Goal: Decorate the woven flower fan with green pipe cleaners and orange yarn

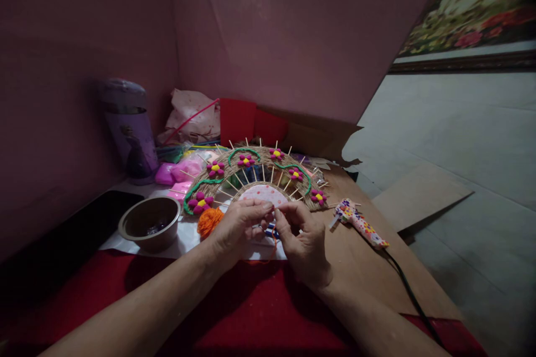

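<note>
My left hand (247, 223) and my right hand (305, 242) meet fingertip to fingertip, each closed in a pinch. Between them is the end of an orange yarn strand (275, 240), which hangs down toward the white sheet; its tip is too small to make out. Left of my left hand lies the ball of orange yarn (210, 222). Just beyond both hands stands a half-round fan-shaped craft (262, 155) of twine woven over thin sticks. It carries magenta flowers with yellow centres and green wavy vines. Its dotted cloth centre (264, 194) is partly hidden by my fingers.
A brown bowl (149, 224) sits at left, near a purple tumbler (132, 133). Pink packets (184, 170) lie behind it. On the cardboard (360, 268) at right rests a flower-patterned glue gun (362, 224) with a black cord (412, 295). Red cloth (234, 312) covers the near side.
</note>
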`<state>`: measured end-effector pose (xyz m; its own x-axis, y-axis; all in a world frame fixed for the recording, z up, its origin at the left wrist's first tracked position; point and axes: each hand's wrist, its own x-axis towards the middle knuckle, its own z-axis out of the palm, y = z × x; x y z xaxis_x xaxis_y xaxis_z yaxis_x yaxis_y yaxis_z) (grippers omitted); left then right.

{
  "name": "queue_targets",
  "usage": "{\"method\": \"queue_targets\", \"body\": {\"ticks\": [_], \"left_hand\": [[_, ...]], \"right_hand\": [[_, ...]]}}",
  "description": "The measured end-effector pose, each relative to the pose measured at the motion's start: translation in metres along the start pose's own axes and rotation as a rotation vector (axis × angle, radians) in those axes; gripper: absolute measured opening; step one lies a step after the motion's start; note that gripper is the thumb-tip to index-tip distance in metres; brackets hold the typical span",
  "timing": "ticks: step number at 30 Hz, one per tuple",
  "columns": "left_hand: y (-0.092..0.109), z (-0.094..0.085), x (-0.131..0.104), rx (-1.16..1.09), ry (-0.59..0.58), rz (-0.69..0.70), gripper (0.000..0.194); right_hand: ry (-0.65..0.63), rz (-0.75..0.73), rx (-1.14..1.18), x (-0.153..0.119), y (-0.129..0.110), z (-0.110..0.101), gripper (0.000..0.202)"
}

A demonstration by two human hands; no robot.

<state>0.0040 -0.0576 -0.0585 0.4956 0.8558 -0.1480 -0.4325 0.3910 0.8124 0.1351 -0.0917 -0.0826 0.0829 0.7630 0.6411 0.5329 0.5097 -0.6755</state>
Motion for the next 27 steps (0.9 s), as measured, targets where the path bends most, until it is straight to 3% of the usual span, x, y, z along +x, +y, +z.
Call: {"method": "queue_targets", "body": {"ticks": [27], "left_hand": [[0.0011,-0.0011,-0.0002,0.004,-0.005,0.005,0.016]], "right_hand": [[-0.006,-0.024,-0.015,-0.0003,-0.0028,-0.0013,0.008]]}}
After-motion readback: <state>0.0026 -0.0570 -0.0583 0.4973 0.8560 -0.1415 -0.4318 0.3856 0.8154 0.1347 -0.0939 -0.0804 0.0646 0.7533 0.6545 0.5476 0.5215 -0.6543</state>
